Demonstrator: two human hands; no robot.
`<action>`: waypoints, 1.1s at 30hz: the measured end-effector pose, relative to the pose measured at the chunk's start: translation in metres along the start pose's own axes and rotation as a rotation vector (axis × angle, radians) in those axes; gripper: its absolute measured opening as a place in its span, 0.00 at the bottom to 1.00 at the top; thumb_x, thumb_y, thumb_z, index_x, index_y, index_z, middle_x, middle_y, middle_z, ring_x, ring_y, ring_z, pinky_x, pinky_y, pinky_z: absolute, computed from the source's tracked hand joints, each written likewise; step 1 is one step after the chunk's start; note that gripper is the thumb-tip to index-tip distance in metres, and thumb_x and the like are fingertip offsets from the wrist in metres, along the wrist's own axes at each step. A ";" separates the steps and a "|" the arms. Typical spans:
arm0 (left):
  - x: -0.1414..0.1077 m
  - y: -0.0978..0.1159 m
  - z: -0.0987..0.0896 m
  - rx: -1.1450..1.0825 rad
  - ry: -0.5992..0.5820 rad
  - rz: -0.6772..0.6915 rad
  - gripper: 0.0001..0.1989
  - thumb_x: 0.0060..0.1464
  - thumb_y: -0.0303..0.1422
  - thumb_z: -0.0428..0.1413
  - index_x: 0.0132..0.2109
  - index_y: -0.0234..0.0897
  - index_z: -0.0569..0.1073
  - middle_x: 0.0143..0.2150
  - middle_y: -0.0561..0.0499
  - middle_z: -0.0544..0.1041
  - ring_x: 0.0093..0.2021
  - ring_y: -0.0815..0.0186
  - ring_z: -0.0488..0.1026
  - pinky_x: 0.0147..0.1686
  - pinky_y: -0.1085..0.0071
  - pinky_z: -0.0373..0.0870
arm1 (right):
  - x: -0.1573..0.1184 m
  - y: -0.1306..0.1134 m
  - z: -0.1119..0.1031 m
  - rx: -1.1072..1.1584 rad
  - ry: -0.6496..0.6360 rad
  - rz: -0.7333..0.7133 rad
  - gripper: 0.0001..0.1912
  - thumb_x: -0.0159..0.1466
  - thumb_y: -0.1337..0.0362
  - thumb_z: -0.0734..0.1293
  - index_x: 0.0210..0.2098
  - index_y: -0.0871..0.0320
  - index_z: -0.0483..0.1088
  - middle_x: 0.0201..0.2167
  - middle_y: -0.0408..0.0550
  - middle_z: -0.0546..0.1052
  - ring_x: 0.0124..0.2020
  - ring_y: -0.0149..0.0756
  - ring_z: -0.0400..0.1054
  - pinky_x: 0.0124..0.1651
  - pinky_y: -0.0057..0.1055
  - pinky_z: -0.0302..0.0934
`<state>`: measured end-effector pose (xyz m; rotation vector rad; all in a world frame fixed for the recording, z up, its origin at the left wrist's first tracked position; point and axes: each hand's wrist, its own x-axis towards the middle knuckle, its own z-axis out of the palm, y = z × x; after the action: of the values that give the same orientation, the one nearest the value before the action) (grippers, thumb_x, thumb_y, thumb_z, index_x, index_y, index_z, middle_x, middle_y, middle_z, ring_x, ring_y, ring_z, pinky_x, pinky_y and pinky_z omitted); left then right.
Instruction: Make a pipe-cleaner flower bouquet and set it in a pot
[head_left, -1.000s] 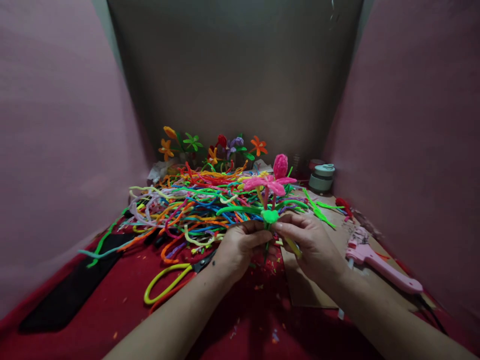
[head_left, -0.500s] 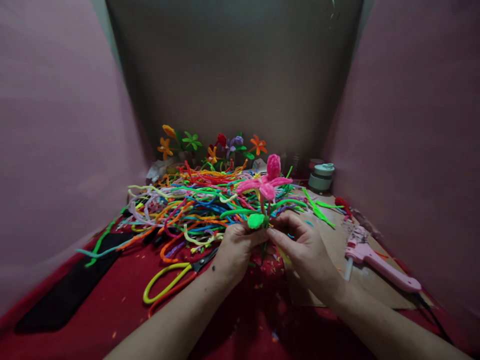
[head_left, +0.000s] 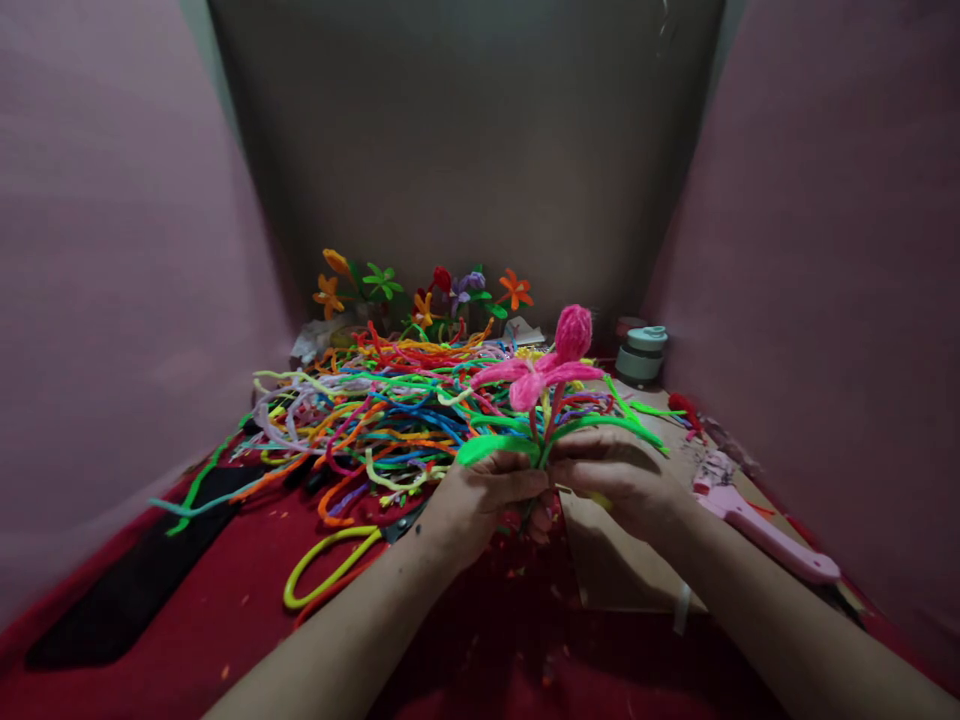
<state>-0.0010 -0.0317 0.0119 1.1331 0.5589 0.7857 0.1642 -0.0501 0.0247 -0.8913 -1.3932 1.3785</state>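
Observation:
A pink pipe-cleaner flower (head_left: 528,386) with a round pink bud (head_left: 574,332) stands upright between my hands, green leaves spreading to both sides. My left hand (head_left: 469,505) is closed on its stem just below the left leaf (head_left: 495,447). From the other side, my right hand (head_left: 634,480) has its fingertips closed at the same stem, under the long right leaf (head_left: 619,426). The lower stem is mostly hidden by my fingers. Behind the flower lies a big heap of coloured pipe cleaners (head_left: 397,410).
Yellow-and-orange-handled scissors (head_left: 330,545) lie left of my left forearm, by a black strip (head_left: 127,590). A pink glue gun (head_left: 772,535) rests on a cardboard sheet (head_left: 622,560) at right. Behind stand a lidded teal container (head_left: 641,355) and finished flowers (head_left: 382,282).
The flower has turned and leaned right, its bud moving right and its leaves now spread wider. My right hand has rolled over, its back more upward, still at the stem.

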 end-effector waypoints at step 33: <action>0.004 0.001 -0.013 -0.115 -0.164 -0.252 0.05 0.38 0.28 0.58 0.24 0.28 0.74 0.18 0.50 0.72 0.17 0.69 0.68 0.16 0.74 0.67 | -0.011 0.023 0.025 0.374 -0.143 -0.018 0.10 0.59 0.64 0.64 0.22 0.59 0.71 0.21 0.44 0.74 0.23 0.33 0.68 0.28 0.31 0.63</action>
<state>-0.0087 -0.0210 0.0089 0.9881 0.5006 0.4962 0.1411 -0.0652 0.0025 -0.5420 -1.1877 1.6457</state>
